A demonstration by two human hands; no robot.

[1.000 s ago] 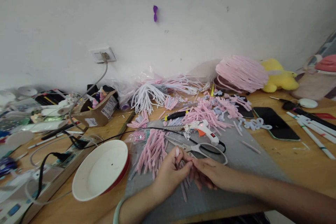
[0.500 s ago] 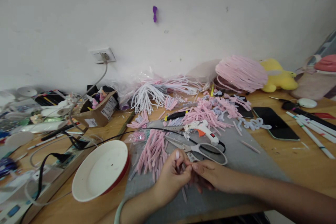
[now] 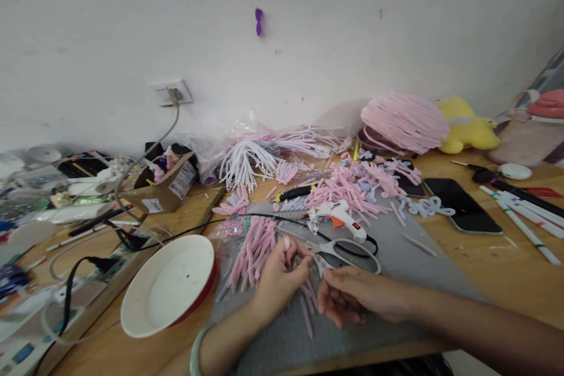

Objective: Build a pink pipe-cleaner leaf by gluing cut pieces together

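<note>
My left hand [image 3: 282, 276] is closed with its fingers curled around a short pale pink pipe cleaner [image 3: 287, 242], whose tip sticks out above them. My right hand [image 3: 359, 296] hovers just to the right, its fingers loosely bent and the thumb apart; I see nothing in it. Behind the hands, scissors [image 3: 348, 252] lie with their grips to the right. A heap of pink pipe cleaner pieces [image 3: 253, 252] lies beside my left hand, and a few loose strips [image 3: 307, 314] rest on the grey mat [image 3: 388, 329] between my wrists.
A white hot glue gun [image 3: 339, 215] lies beyond the scissors. To the left are a white bowl [image 3: 167, 288] and a power strip [image 3: 88, 299] with cables. Twisted pink pieces [image 3: 348, 191], a phone [image 3: 462, 205] and white-barrelled pens [image 3: 529, 229] lie farther right and back.
My hands have come apart. The left moved slightly up and left, still with the pink piece, and the right drew away with its fingers loosened.
</note>
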